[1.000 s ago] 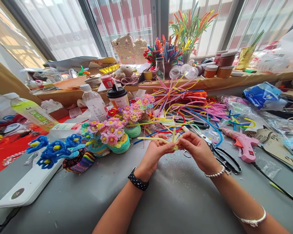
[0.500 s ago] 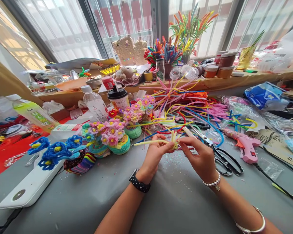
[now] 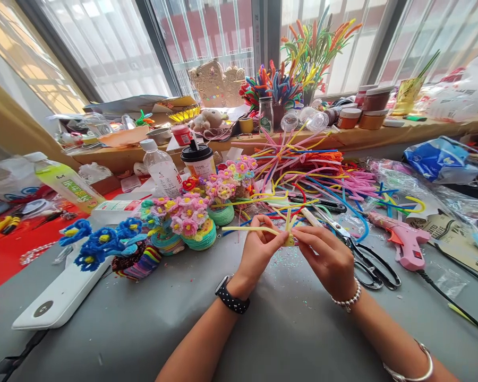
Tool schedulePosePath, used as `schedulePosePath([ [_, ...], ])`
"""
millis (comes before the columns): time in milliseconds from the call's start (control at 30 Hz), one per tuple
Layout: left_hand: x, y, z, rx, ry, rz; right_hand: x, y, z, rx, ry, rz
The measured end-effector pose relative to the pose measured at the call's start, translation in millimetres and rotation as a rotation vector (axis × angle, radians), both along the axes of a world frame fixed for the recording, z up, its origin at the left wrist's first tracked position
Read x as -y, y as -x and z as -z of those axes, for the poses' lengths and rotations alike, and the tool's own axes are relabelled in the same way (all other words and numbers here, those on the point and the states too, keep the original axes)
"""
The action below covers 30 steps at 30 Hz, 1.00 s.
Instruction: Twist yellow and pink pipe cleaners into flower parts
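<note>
Pale yellow pipe cleaners (image 3: pixel 289 218), bent into a small bunch, are pinched between both hands over the grey table (image 3: pixel 207 318). My left hand (image 3: pixel 261 246) closes thumb and fingers on their left side, and one long yellow end sticks out leftward past the knuckles. From the right, my right hand (image 3: pixel 329 257) grips the same bunch with thumb and fingertips. Short ends point up between the hands. Where the strands cross is partly hidden by the fingers. Black-handled scissors (image 3: pixel 366 260) lie beside my right hand.
A pink glue gun (image 3: pixel 406 239) with a cord lies to the right. Pipe-cleaner flower pots (image 3: pixel 199 233) stand left, near a white power bank (image 3: pixel 59 297). Loose pipe cleaners (image 3: pixel 322 164) pile up behind the hands. A lidded cup (image 3: pixel 198 162) and bottles stand at the back left.
The view has shifted slightly, so the scene sits a little further right. Both hands keep hold of the yellow pipe cleaners, with the right fingers now more extended along them.
</note>
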<state>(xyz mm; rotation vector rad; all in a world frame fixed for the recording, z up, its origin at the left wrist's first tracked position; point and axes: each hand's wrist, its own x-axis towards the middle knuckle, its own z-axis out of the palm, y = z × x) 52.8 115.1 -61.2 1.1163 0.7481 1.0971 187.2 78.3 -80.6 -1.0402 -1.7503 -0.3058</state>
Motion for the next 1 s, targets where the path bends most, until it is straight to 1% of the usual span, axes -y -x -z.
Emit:
schedulePosePath([
  [100, -1.2, 0.0, 1.8, -0.001, 0.022, -0.035, 1.5, 1.3, -0.9, 0.037, -0.034, 0.027],
  [233, -3.0, -0.3, 3.3, 0.001, 0.043, -0.077, 0.2, 3.2, -1.2, -0.015, -0.003, 0.04],
  [367, -2.8, -1.2, 2.3, 0.017, 0.082, -0.073, -3.3, 2.2, -1.5, -0.036, 0.058, 0.014],
  [500, -2.3, -1.4, 1.5, 0.043, 0.102, -0.088, -3.6, 2.7, -4.5, -0.046, 0.059, 0.013],
  [667, -2.2, -1.2, 1.2, 0.054, 0.141, -0.065, -2.4, 2.6, -6.2, -0.042, 0.083, -0.004],
  [800, -1.7, -1.3, 0.9, 0.025, 0.139, -0.072, -3.1, 0.0, -4.2, 0.024, 0.074, 0.004],
  [1000, -2.2, -1.2, 2.6, -0.02, 0.098, -0.105, -3.4, -2.6, -4.1, 0.215, 0.008, 0.021],
])
